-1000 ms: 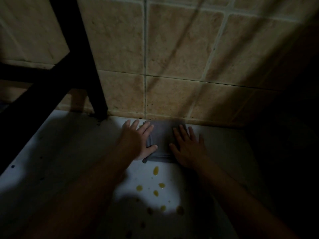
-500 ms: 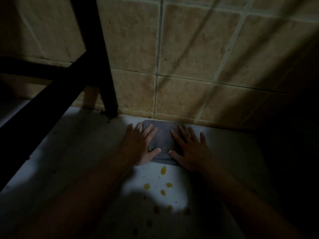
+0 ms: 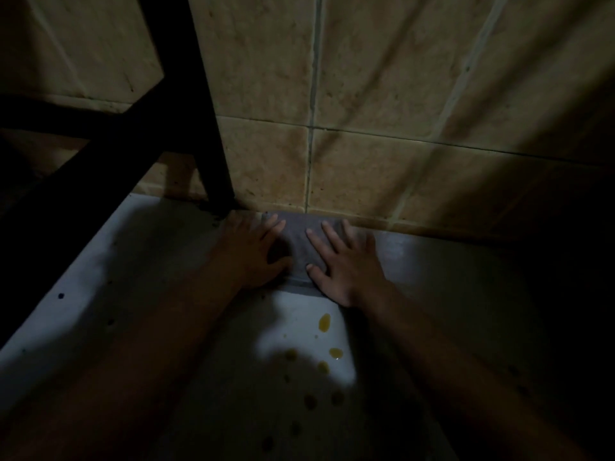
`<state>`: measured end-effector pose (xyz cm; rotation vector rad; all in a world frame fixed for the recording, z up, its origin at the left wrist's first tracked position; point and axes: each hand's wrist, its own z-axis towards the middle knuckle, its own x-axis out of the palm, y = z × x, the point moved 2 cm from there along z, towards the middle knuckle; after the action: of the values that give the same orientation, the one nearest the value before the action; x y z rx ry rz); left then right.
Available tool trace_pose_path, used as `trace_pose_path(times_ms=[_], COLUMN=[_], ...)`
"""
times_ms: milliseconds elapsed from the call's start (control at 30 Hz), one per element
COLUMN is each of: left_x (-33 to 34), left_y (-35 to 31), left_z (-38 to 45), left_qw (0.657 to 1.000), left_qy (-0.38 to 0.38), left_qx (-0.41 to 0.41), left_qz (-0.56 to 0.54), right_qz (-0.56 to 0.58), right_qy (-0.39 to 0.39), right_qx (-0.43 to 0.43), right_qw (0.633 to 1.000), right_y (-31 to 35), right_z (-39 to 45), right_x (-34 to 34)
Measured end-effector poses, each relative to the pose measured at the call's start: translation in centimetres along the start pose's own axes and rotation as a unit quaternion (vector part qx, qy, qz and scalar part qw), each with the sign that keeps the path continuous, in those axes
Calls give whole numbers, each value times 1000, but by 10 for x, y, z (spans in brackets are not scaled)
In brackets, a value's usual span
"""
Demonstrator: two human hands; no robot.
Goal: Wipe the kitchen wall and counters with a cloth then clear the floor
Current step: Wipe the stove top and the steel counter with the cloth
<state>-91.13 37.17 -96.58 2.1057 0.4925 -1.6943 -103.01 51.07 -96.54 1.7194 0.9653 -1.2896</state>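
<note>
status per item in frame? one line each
cloth: flat on the counter, far edge at the wall
left hand: fingers straight, pressing the cloth
right hand: fingers spread, pressing the cloth
counter: yellow drops unwiped, near the cloth
wall: tiles stained
black frame: foot at the wall base

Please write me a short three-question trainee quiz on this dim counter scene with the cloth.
1. True or false: both hands press flat on the grey cloth.
2. Where do the yellow drops lie: A) on the wall tiles, B) on the white counter nearer the person than the cloth, C) on the cloth?
3. What does the cloth's far edge meet?

Key: 1 true: left hand, right hand. 2 B. 3 The tiled wall.
</note>
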Motion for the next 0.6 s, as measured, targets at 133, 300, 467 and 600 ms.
trace_pose_path(times_ms=[133,300,467,600], left_x=[5,12,12,12], left_y=[10,9,7,4], left_z=[-6,-13,-34,-53], left_qw=[1000,999,999,999], left_qy=[13,15,19,29], left_qx=[-23,-32,-33,-39], left_qz=[13,-13,-15,-22], right_qz=[4,-12,-13,-12], right_qy=[17,24,26,27], right_qx=[4,9,5,-2], right_qw=[1000,1000,1000,1000], right_y=[14,17,26,35], right_z=[4,0,-11,-26], right_x=[0,0,3,8])
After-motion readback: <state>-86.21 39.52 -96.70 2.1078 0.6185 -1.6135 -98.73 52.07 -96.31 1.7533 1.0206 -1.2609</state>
